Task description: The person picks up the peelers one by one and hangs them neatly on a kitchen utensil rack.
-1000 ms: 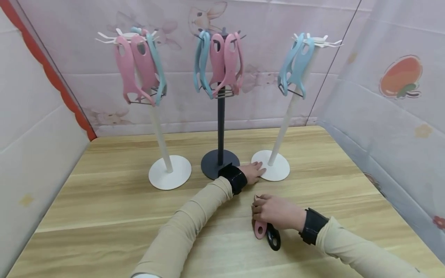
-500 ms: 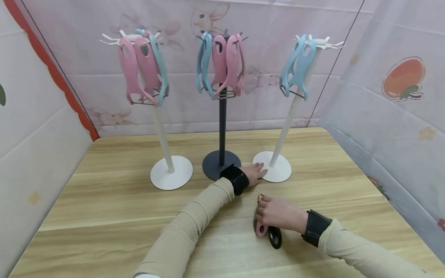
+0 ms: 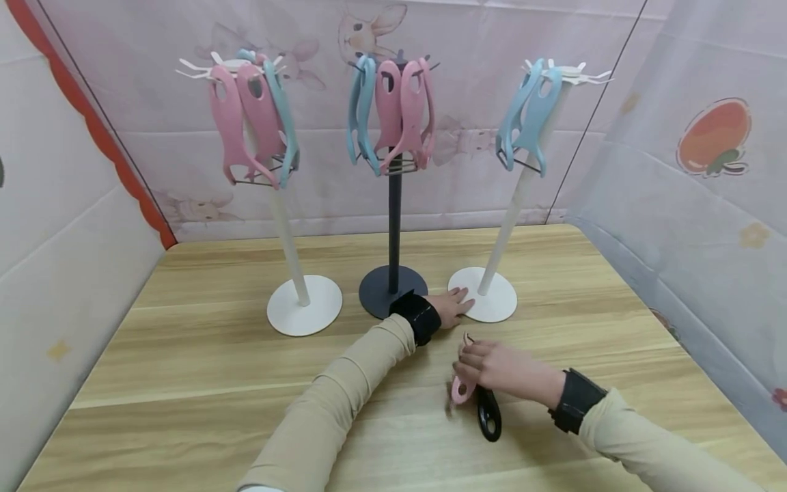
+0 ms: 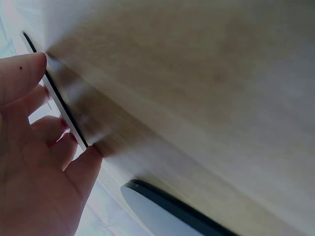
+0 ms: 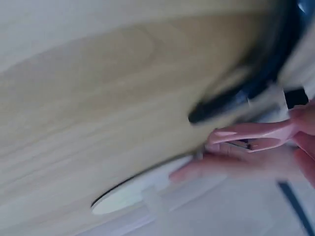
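My right hand (image 3: 513, 372) pinches a pink Y-shaped peeler (image 3: 457, 392), held just above the table with its handle end towards me. In the right wrist view the peeler's forked end (image 5: 246, 130) points away from the fingers. Beneath and beside that hand a black peeler (image 3: 486, 402) lies on the table, partly covered by it. My left hand (image 3: 447, 309) rests with spread fingers on the rim of the right white stand's round base (image 3: 501, 301). In the left wrist view the thumb and fingertips of the left hand (image 4: 34, 162) touch the base edge.
Blue peelers (image 3: 533, 123) hang on the right white stand. The dark stand (image 3: 395, 205) in the middle and the left white stand (image 3: 287, 239) carry pink and blue peelers on their hooks. Cloth walls (image 3: 688, 225) enclose the wooden table (image 3: 184, 383).
My right hand has lifted a little and shifted right with the pink peeler, while the black peeler stays on the table. The left hand keeps its place on the base.
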